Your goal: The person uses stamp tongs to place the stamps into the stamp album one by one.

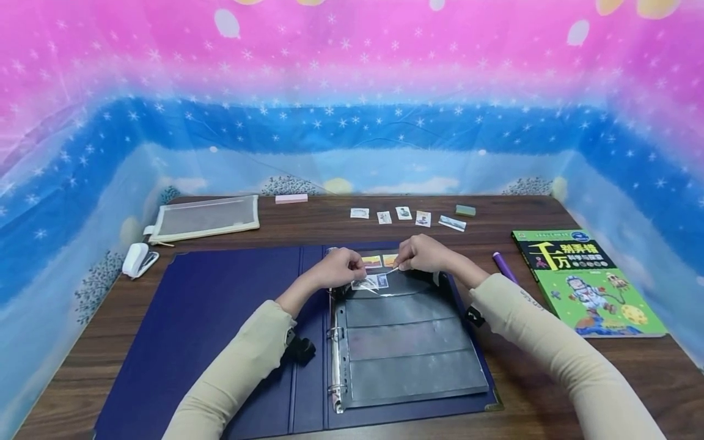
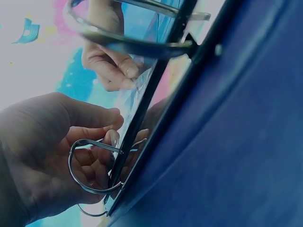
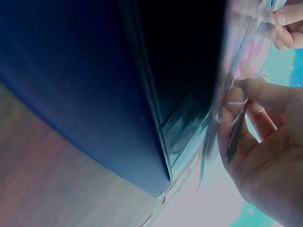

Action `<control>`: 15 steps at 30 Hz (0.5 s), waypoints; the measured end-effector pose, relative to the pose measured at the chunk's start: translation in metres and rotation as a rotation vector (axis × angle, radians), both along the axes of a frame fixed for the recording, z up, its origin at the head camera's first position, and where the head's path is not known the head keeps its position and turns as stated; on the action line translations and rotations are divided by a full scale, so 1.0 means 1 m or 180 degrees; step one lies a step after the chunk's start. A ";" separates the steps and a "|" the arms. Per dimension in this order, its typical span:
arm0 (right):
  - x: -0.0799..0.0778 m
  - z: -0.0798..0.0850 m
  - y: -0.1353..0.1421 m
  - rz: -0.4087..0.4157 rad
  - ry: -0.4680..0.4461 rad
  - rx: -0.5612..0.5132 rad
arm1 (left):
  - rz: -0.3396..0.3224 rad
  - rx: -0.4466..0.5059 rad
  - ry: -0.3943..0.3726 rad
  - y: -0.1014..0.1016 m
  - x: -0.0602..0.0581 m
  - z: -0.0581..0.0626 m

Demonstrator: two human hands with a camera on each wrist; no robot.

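Note:
An open navy ring binder (image 1: 220,342) holds a black pocket page (image 1: 407,342) with clear strips. My left hand (image 1: 343,267) pinches the clear film (image 2: 133,97) at the page's top pocket, near the ring side. In my right hand (image 1: 426,253) is a slim pair of tweezers (image 3: 238,130), its tip reaching into that top pocket. Orange-yellow stamps (image 1: 371,262) show along the page's top edge. Just below them, a purple-blue stamp (image 1: 382,280) lies under the film beside a pale one. My right fingertips also overlap the film in the right wrist view.
Several loose stamps (image 1: 404,213) lie at the back, near a green block (image 1: 465,210) and a pink-white block (image 1: 291,198). To the left are a mesh zip pouch (image 1: 209,219) and a white stapler-like object (image 1: 137,261). A purple marker (image 1: 504,267) and a green book (image 1: 594,287) lie right.

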State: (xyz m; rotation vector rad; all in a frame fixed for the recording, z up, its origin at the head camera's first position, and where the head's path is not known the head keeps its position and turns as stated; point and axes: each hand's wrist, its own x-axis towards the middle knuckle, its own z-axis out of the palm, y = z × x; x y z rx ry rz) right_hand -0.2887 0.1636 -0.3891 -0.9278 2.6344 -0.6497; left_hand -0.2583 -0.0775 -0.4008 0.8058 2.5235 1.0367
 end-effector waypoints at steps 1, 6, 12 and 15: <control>-0.001 0.001 0.000 0.0012 0.0002 -0.0018 | 0.0017 0.0009 0.0020 0.000 -0.001 0.001; -0.002 0.000 0.000 0.0102 -0.0061 -0.0052 | 0.0012 0.0009 0.0136 0.002 -0.001 0.000; -0.003 -0.008 -0.005 0.0225 -0.0128 -0.0120 | 0.0029 0.0032 0.0212 0.001 0.003 -0.007; -0.004 -0.005 -0.007 0.0222 -0.0082 -0.0105 | 0.0031 0.0041 0.0275 0.000 0.000 -0.006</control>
